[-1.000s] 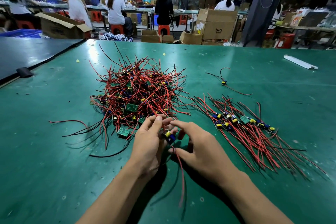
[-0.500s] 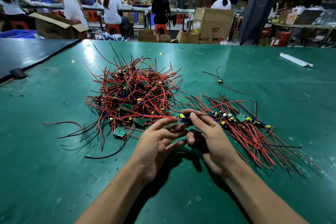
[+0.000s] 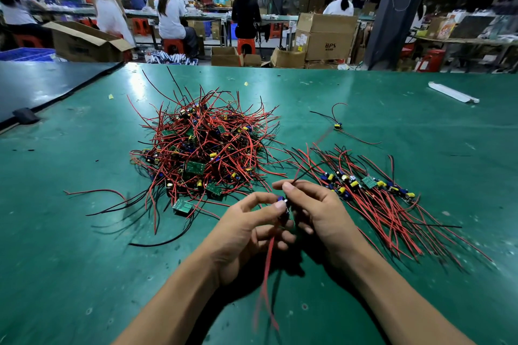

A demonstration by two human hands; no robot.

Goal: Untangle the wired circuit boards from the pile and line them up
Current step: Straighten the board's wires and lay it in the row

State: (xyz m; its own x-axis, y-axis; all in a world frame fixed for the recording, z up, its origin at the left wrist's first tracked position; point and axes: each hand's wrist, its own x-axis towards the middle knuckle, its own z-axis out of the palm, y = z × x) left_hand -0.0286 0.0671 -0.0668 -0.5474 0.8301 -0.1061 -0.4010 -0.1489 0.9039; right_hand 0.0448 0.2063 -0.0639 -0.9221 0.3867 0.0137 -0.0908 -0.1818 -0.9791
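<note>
A tangled pile of wired circuit boards (image 3: pixel 204 148) with red and black leads lies on the green table (image 3: pixel 70 232), left of centre. To the right, a row of lined-up boards (image 3: pixel 367 185) lies with wires trailing toward me. Between them, above the table, both hands hold one small board (image 3: pixel 284 206) with a blue part. My left hand (image 3: pixel 246 232) pinches the board with thumb and fingers. My right hand (image 3: pixel 314 210) pinches its black wire near the fingertips. Red wires hang blurred below the hands.
One loose wired board (image 3: pixel 337 126) lies alone behind the row. A white strip (image 3: pixel 452 92) rests at the far right. A dark mat (image 3: pixel 42 84) borders the table's left. Cardboard boxes (image 3: pixel 325 36) and several workers stand beyond the far edge.
The held board has moved back toward me from near the lined-up row. My left hand has closed its fingers on it; its red wires now swing down below the hands.
</note>
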